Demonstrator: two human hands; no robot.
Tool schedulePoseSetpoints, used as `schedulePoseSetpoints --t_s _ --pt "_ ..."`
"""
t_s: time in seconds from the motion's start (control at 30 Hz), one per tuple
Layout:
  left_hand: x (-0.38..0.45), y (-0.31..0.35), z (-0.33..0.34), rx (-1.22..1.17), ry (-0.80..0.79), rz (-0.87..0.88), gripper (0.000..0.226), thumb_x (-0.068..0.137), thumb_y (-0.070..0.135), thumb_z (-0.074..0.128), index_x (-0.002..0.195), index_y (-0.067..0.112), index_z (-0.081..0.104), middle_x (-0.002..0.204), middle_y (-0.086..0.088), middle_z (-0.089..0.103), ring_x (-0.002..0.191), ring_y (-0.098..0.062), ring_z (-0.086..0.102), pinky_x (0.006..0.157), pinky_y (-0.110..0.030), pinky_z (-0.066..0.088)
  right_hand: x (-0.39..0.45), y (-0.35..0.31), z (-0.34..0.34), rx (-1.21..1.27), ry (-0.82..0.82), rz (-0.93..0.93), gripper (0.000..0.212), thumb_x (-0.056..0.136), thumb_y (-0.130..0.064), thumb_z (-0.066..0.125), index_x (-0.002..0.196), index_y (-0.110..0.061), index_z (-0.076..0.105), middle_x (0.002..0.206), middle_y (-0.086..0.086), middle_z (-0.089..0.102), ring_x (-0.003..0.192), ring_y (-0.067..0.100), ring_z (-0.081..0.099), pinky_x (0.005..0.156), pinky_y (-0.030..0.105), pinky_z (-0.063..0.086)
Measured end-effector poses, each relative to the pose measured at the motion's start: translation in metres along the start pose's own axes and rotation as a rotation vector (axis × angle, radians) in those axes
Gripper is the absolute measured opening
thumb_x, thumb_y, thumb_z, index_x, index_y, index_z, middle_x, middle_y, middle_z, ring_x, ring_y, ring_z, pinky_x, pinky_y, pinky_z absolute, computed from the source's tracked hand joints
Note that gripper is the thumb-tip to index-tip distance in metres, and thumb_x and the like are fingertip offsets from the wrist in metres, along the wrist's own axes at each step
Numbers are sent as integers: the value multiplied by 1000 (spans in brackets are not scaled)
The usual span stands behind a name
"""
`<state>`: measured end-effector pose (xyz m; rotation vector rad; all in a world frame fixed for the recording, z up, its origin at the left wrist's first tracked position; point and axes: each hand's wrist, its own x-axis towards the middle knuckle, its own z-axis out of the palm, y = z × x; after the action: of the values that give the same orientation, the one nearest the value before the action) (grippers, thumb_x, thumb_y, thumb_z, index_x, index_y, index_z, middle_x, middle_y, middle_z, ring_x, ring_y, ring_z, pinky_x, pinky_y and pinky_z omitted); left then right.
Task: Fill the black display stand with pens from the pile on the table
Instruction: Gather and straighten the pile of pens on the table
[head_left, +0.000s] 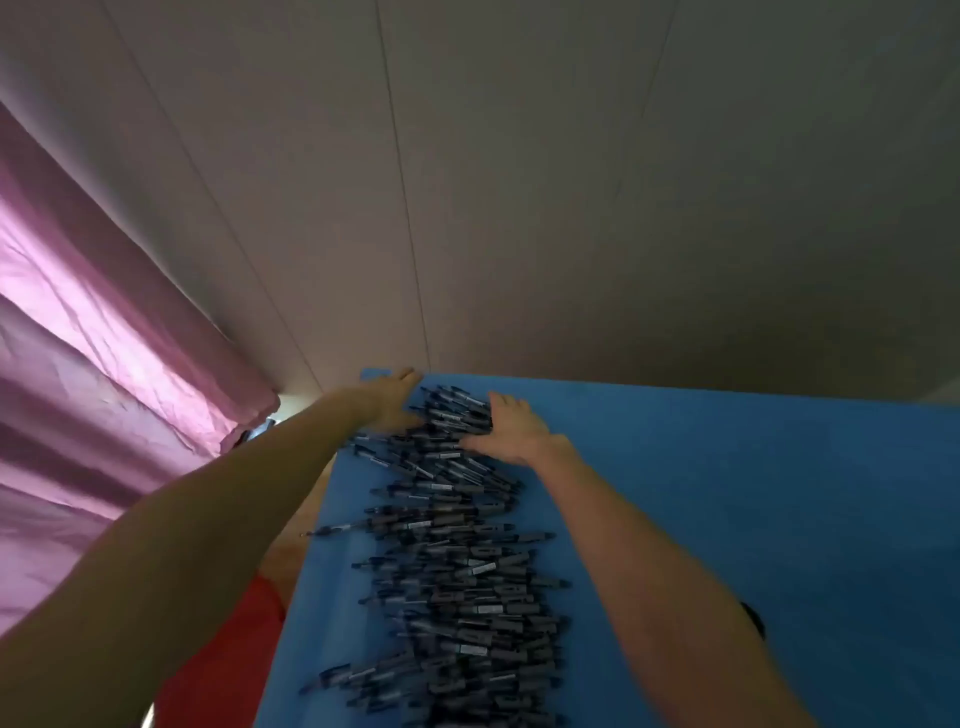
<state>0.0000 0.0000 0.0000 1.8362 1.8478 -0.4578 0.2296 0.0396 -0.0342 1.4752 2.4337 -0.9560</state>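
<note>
I am reaching with both arms to the far end of the pile of pens (462, 545), which is lying along the blue surface (727, 493) in the middle of the frame. My left hand (395, 397) and my right hand (511, 426) are resting flat on each side of the pile, fingers straight, grasping nothing. I am probably gathering the pens. The black display stand is not showing here, so next I must find it and pick some pens.
</note>
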Motion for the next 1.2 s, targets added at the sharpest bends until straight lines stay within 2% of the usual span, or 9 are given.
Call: schedulePoseSetpoints --t_s 0.2,0.27,0.43,0.67,0.77,0.87,0.93,1.03,1.2 --pt "23 7 -2 9 33 94 81 101 57 43 162 23 2 170 0 3 154 -29 15 123 -45 22 6 -3 0 -149 5 -85 92 83 -65 66 151 -13 34 145 9 41 134 31 37 108 47 43" --pt "27 17 3 12 8 128 78 101 58 42 162 23 9 169 -1 11 152 -27 21 121 -43 25 6 -1 1 -166 8 -106 85 81 -66 64 146 -16 41 136 9 44 128 30 41 103 47 46" --pt "29 14 20 36 76 147 75 98 62 46 159 23 24 155 -4 36 140 -27 38 112 -43 38 0 6 13 -230 39 -125 84 83 -66 59 149 -16 42 138 8 44 128 28 42 107 46 42" --pt "17 13 35 162 189 162 58 98 65 38 141 29 53 133 -1 56 122 -24 46 101 -41 36 -10 10 25 -285 68 -205 72 89 -66 52 141 -16 48 131 7 46 122 27 43 103 43 43" --pt "7 13 48 149 221 179 64 98 67 36 148 28 46 146 0 47 134 -24 37 108 -42 30 -16 14 29 -302 80 -238 74 89 -70 50 140 -17 48 131 6 46 122 26 43 102 43 43" --pt "-2 7 65 -83 239 93 74 99 66 35 159 24 24 165 -1 23 151 -24 19 121 -48 21 -20 14 30 -359 89 -260 75 90 -72 49 139 -14 48 131 8 46 121 27 43 100 43 44" --pt "-11 -6 76 -224 314 6 75 99 68 30 159 23 25 166 -2 20 152 -26 19 122 -50 21 -20 13 31 -386 102 -271 75 92 -71 48 139 -13 48 132 9 46 121 27 44 100 43 44" --pt "-27 -29 96 -250 390 -65 84 91 76 18 156 24 34 165 -1 24 150 -27 24 122 -50 21 -18 13 31 -404 91 -284 74 93 -71 46 140 -13 47 133 9 45 120 28 44 99 44 45" --pt "-41 -44 126 -390 395 -122 75 100 63 36 159 17 26 169 -4 11 153 -28 14 124 -47 20 -11 4 25 -404 25 -272 73 89 -68 53 138 -14 48 134 10 43 122 28 43 98 43 46"
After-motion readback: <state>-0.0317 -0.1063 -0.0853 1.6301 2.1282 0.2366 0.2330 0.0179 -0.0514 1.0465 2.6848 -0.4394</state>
